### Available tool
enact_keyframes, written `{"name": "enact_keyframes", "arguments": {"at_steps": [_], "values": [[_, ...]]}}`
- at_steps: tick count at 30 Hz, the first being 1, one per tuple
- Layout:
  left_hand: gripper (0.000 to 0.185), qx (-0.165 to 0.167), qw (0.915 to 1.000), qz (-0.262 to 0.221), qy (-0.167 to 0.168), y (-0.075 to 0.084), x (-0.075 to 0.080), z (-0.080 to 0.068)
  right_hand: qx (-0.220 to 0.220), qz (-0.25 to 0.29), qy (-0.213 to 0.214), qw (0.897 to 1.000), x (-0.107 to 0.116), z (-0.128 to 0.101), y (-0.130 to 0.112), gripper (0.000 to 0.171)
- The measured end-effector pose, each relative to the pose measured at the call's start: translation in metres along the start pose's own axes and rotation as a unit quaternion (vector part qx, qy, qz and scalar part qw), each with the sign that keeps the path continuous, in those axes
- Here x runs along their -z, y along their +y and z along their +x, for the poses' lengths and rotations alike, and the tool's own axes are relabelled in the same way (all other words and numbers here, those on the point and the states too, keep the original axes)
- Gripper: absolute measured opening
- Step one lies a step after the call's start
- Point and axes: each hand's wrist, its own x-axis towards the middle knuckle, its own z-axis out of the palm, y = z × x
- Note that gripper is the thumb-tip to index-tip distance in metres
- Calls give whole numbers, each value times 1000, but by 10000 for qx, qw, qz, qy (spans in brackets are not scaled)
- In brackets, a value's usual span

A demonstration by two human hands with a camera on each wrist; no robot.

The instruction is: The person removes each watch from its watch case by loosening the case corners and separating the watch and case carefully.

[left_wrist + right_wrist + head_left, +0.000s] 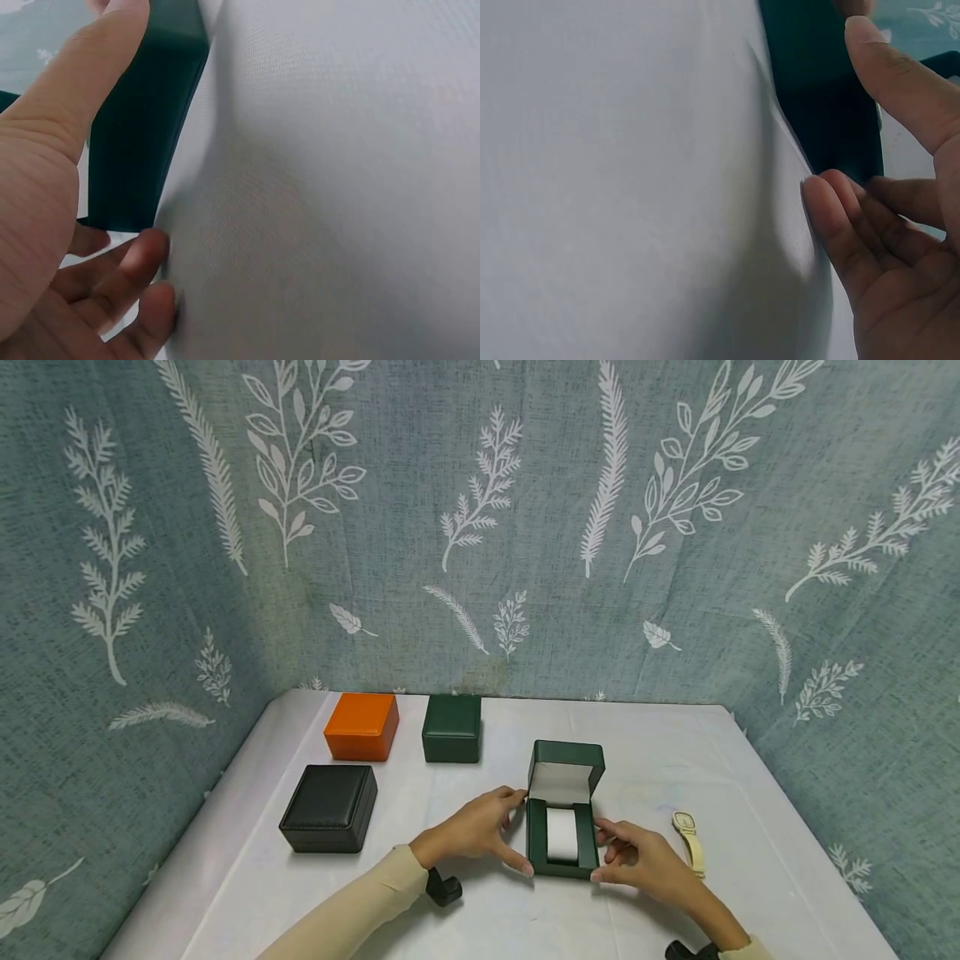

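Observation:
A dark green watch box (536, 835) stands on the table with its lid raised, showing a pale lining and a white cushion (562, 835) inside. My left hand (483, 831) holds its left side, thumb at the front corner and fingers toward the back. On the opposite side my right hand (637, 860) grips the box with its thumb near the front right corner and its fingers bent along the wall. Both wrist views show the green side wall between thumb and fingers. A gold-coloured watch (688, 842) lies to the right, just beyond the right hand.
At the left a closed black box (327, 808) sits nearest. Behind it are a closed orange box (361, 727) and a closed green box (452, 728). A white cloth covers the table (645, 743), and a leaf-patterned curtain (540, 527) encloses the back and sides.

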Motion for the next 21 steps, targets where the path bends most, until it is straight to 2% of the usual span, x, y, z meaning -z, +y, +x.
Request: {"name": "enact_keyframes", "arguments": {"at_steps": [6,12,17,21], "values": [[114,-129,9999,-78,34,0,-2,1,7,-27,36,10000,-6,0,0,81],[105,-288,9987,-396,110,0,-6,2,-174,-85,240,9995,-10,1,-1,82],[102,-299,9978,-556,182,4,-5,4,-321,-65,411,9986,-11,1,-3,83],[109,-193,9979,-575,209,6,-5,7,-464,-4,474,9978,-7,2,-6,82]]}}
